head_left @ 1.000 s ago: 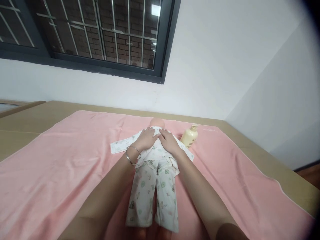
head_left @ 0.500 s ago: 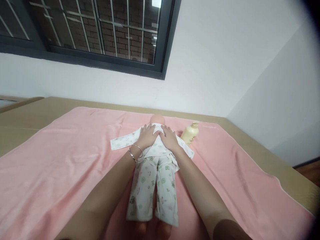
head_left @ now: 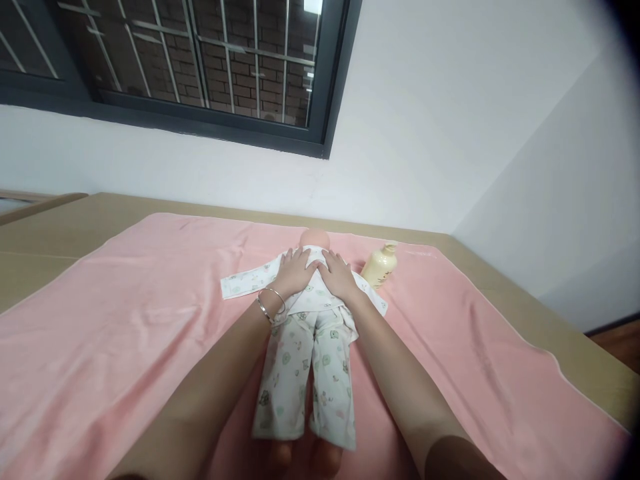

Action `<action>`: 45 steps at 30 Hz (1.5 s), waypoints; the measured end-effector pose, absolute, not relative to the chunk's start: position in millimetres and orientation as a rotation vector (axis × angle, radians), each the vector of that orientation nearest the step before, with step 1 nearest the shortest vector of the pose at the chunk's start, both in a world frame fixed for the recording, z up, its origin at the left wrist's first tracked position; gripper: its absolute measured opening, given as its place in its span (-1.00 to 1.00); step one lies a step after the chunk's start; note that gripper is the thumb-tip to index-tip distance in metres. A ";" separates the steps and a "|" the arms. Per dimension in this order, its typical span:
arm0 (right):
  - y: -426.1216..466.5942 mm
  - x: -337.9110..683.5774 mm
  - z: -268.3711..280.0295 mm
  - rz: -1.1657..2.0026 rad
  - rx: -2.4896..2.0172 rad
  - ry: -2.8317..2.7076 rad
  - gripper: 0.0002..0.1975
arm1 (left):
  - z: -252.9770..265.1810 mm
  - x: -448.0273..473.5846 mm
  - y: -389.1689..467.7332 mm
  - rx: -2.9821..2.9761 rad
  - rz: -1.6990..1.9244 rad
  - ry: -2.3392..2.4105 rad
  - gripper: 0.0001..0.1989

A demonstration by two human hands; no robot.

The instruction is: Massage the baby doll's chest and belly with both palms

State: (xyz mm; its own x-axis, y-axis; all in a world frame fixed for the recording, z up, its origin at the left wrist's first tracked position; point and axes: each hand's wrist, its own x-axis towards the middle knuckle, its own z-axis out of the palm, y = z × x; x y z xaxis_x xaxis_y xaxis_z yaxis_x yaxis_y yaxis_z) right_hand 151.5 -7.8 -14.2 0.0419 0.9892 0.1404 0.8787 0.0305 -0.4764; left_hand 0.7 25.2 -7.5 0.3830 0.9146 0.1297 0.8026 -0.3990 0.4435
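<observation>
A baby doll (head_left: 316, 300) in a white patterned top and matching trousers (head_left: 330, 387) lies on a pink blanket (head_left: 165, 280), head away from me and feet toward me. My left hand (head_left: 295, 272) rests flat on the left side of its upper body, fingers stretched out, with silver bangles (head_left: 270, 303) at the wrist. On the right side of the same top, my right hand (head_left: 339, 275) lies flat with fingers extended. My thumbs come close together in the middle. Beyond my fingertips shows the doll's bare round head (head_left: 315, 238); its face is out of sight.
A pale yellow pump bottle (head_left: 380, 265) stands on the blanket just right of the doll's sleeve. The blanket covers a wooden surface (head_left: 505, 287) that meets a white wall (head_left: 400, 133). A dark-framed window (head_left: 210, 123) with bars is at upper left.
</observation>
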 end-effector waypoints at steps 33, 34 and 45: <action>-22.2 133.1 -4.6 0.152 -1.670 -2.016 -0.47 | -1.5 1.6 39.8 1.559 1.296 1.163 -0.70; -21.7 133.8 -5.0 0.117 -1.644 -1.982 -0.47 | -2.3 1.6 40.5 1.558 1.301 1.158 -0.70; -15.7 134.8 -11.2 0.197 -1.599 -1.915 -0.44 | -1.2 5.5 33.8 1.789 1.097 1.328 -0.67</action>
State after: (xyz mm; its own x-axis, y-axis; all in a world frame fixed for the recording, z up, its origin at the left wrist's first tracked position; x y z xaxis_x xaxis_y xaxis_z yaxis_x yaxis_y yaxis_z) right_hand 134.8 -15.7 -11.2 -0.0667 0.9285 0.3654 0.8346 0.2526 -0.4895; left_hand 5.5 33.8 -1.2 0.1384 0.9602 0.2427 0.4198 -0.2788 0.8637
